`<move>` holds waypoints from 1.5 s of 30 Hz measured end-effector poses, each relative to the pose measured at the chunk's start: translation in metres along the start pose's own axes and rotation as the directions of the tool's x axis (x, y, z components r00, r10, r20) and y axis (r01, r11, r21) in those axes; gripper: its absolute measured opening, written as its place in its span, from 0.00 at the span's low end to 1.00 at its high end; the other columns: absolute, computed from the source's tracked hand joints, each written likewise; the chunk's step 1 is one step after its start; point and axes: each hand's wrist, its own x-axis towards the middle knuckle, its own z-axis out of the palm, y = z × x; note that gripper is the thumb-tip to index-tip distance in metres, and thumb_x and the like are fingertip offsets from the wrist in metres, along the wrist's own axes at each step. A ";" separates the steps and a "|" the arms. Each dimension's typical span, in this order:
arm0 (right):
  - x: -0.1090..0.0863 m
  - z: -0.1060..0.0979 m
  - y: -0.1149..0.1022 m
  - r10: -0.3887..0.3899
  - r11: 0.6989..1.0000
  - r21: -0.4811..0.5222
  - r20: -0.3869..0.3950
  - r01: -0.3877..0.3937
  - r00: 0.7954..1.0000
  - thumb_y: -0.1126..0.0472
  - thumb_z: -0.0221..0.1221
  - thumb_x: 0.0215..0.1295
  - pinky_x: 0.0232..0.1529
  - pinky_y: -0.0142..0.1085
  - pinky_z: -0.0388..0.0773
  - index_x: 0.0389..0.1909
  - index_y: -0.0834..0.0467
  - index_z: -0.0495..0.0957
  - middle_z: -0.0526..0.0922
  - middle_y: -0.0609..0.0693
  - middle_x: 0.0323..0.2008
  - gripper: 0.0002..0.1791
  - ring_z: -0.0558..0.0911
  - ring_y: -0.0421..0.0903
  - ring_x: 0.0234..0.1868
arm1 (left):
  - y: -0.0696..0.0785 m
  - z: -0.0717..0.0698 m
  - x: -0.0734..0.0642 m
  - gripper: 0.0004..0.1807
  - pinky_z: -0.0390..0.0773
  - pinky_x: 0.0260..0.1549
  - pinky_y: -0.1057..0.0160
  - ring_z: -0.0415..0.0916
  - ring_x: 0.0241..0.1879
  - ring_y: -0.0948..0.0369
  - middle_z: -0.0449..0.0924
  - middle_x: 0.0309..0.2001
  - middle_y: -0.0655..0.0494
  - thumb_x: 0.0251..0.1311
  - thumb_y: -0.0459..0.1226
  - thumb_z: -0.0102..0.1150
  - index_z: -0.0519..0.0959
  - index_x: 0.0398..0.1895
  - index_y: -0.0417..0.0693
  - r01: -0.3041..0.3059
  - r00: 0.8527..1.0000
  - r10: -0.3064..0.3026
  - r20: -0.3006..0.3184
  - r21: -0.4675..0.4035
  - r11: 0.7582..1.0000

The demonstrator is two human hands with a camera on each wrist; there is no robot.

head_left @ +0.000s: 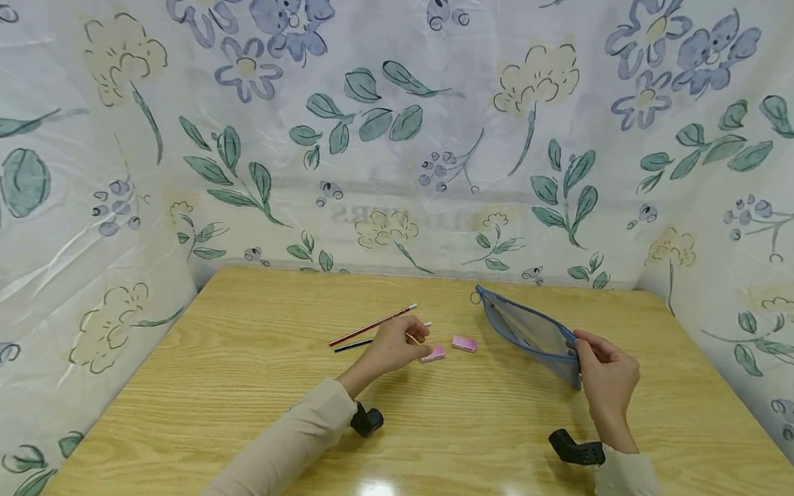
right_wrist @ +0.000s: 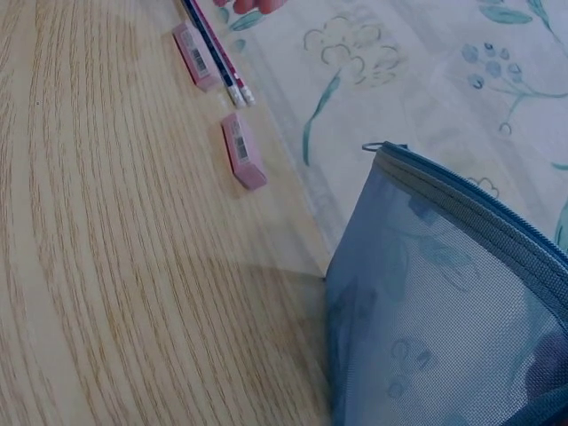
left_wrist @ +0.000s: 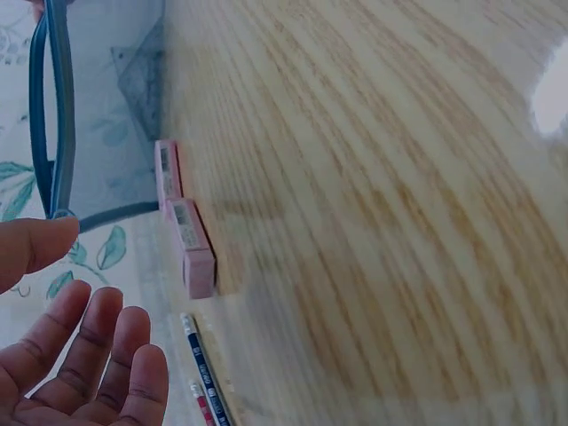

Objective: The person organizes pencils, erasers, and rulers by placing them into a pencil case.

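My right hand (head_left: pixel 608 376) grips a blue mesh zip pouch (head_left: pixel 532 331) by its near right end. The pouch stands tilted on the table with its zipped top parted, and a grey triangular shape (left_wrist: pixel 140 78) shows through the mesh in the left wrist view. My left hand (head_left: pixel 394 343) hovers over the pencils with fingers loosely bent and nothing between them. Just right of its fingertips lies one pink eraser (head_left: pixel 434 354); a second pink eraser (head_left: pixel 464 343) lies nearer the pouch. A red pencil (head_left: pixel 368 326) and a dark blue pencil (head_left: pixel 353 345) lie behind the left hand, partly covered by it.
The wooden table (head_left: pixel 247 396) runs back to a flower-printed curtain (head_left: pixel 400 153) that also encloses both sides. Black wrist mounts (head_left: pixel 367 421) sit at both sleeves. Light glares off the table's front part.
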 end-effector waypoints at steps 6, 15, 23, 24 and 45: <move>0.000 0.000 -0.001 -0.014 1.000 -0.009 -0.001 0.014 1.000 0.63 0.61 0.64 0.13 0.26 0.67 0.39 0.64 0.86 0.83 0.35 0.23 0.10 0.75 0.36 0.17 | -0.004 0.003 0.000 0.14 0.77 0.33 0.61 0.77 0.36 0.57 0.78 0.37 0.51 0.54 0.33 0.67 0.79 0.43 0.35 0.072 0.997 -0.071 0.011 -0.069 0.995; 0.000 -0.001 0.000 -0.022 0.999 -0.026 0.000 0.022 1.000 0.63 0.61 0.64 0.13 0.25 0.67 0.39 0.66 0.86 0.82 0.35 0.23 0.10 0.76 0.35 0.18 | -0.006 0.008 0.002 0.15 0.77 0.35 0.59 0.76 0.38 0.57 0.78 0.37 0.53 0.53 0.33 0.69 0.79 0.42 0.36 0.124 0.992 -0.124 0.007 -0.052 0.991; 0.000 -0.001 0.000 -0.020 0.999 -0.031 -0.001 0.020 1.000 0.62 0.61 0.64 0.14 0.25 0.67 0.39 0.65 0.86 0.82 0.34 0.23 0.11 0.76 0.34 0.18 | -0.008 0.012 0.005 0.14 0.77 0.36 0.59 0.76 0.38 0.56 0.79 0.37 0.51 0.52 0.30 0.69 0.78 0.42 0.35 0.138 0.990 -0.138 0.009 -0.041 0.990; 0.000 -0.001 0.000 -0.020 0.999 -0.031 0.000 0.020 1.000 0.62 0.61 0.64 0.14 0.25 0.67 0.39 0.65 0.86 0.82 0.34 0.23 0.11 0.76 0.34 0.19 | -0.008 0.012 0.005 0.14 0.77 0.36 0.59 0.76 0.37 0.56 0.79 0.36 0.51 0.52 0.30 0.69 0.78 0.41 0.34 0.137 0.991 -0.136 0.008 -0.038 0.990; 0.000 -0.001 0.002 -0.027 0.999 -0.028 0.008 0.027 1.000 0.62 0.61 0.64 0.14 0.25 0.67 0.39 0.65 0.86 0.83 0.36 0.23 0.10 0.76 0.35 0.19 | -0.009 0.018 0.012 0.16 0.76 0.37 0.60 0.74 0.34 0.57 0.76 0.32 0.51 0.42 0.22 0.72 0.78 0.35 0.35 0.136 0.991 -0.137 0.008 0.077 0.988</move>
